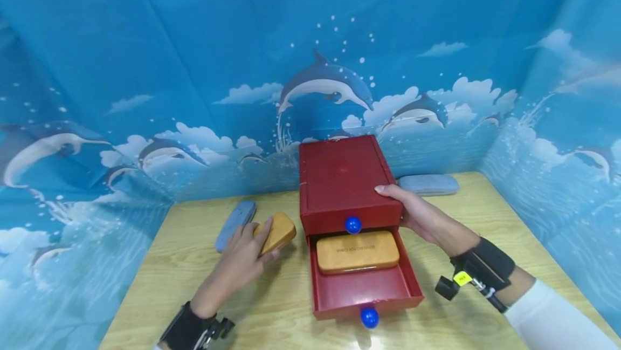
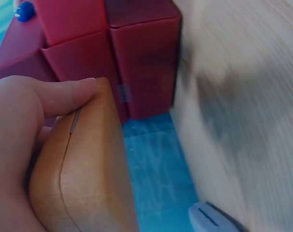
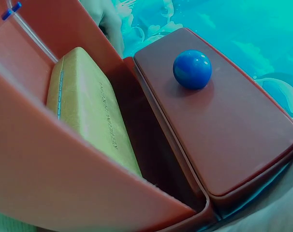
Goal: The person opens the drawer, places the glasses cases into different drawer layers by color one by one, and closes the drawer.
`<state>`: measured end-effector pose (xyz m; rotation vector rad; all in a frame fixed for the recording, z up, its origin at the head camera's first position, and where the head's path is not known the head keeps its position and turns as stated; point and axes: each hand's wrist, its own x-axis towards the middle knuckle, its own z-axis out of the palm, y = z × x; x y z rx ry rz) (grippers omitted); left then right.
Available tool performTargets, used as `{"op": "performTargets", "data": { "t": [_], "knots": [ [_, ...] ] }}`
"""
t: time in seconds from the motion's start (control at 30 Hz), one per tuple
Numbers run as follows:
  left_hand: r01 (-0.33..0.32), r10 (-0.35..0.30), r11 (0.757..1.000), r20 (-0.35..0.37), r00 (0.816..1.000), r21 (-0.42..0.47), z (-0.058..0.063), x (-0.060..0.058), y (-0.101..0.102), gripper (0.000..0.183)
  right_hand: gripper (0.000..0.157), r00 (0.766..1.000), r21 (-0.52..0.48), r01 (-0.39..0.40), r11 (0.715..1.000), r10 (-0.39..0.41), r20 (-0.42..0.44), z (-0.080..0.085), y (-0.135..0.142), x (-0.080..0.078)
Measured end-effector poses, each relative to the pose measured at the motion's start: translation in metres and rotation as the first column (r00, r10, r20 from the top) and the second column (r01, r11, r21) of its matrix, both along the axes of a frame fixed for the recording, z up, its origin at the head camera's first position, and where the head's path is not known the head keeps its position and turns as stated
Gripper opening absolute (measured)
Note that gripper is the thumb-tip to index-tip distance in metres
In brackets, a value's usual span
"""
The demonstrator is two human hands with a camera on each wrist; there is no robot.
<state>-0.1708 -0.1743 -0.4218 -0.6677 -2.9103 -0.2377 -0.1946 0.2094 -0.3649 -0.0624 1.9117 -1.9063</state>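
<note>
My left hand (image 1: 245,247) grips a tan glasses case (image 1: 280,233) to the left of a red drawer box (image 1: 346,177); in the left wrist view the thumb presses the edge of this hinged case (image 2: 95,169). My right hand (image 1: 419,212) holds the box's right side, thumb on its top. The lower drawer (image 1: 361,288) is pulled out, its blue knob (image 1: 369,317) facing me. Inside it lies a second tan glasses case (image 1: 358,252) with printed lettering, also visible in the right wrist view. The upper drawer with its blue knob (image 1: 353,225) is closed.
A grey-blue glasses case (image 1: 237,223) lies on the wooden table (image 1: 160,285) just behind my left hand. Another grey-blue case (image 1: 428,184) rests right of the box, near the back edge. A dolphin-printed blue curtain (image 1: 218,42) encloses the table's back and sides.
</note>
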Motion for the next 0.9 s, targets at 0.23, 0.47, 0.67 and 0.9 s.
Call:
{"op": "performTargets", "data": {
  "t": [0.23,0.47,0.67,0.9],
  "knots": [
    [0.016,-0.019,0.999,0.068,0.997,0.048,0.018,0.017,0.000,0.076,0.072,1.000,0.007,0.011,1.000,-0.011,0.004,0.000,-0.001,0.001],
    [0.049,-0.053,0.998,0.075,0.996,0.044,0.036,0.031,0.004,0.076,0.073,1.000,0.009,0.009,1.000,-0.009,-0.005,-0.001,-0.001,0.002],
    [0.105,-0.107,0.994,0.073,0.992,0.033,0.051,0.043,0.007,0.077,0.074,1.000,0.019,0.004,1.000,-0.004,-0.006,-0.002,-0.001,0.002],
    [0.185,-0.189,0.981,0.089,0.978,0.055,0.071,0.063,0.019,0.075,0.074,1.000,0.019,0.009,1.000,-0.009,-0.010,0.001,-0.002,0.001]
  ]
}}
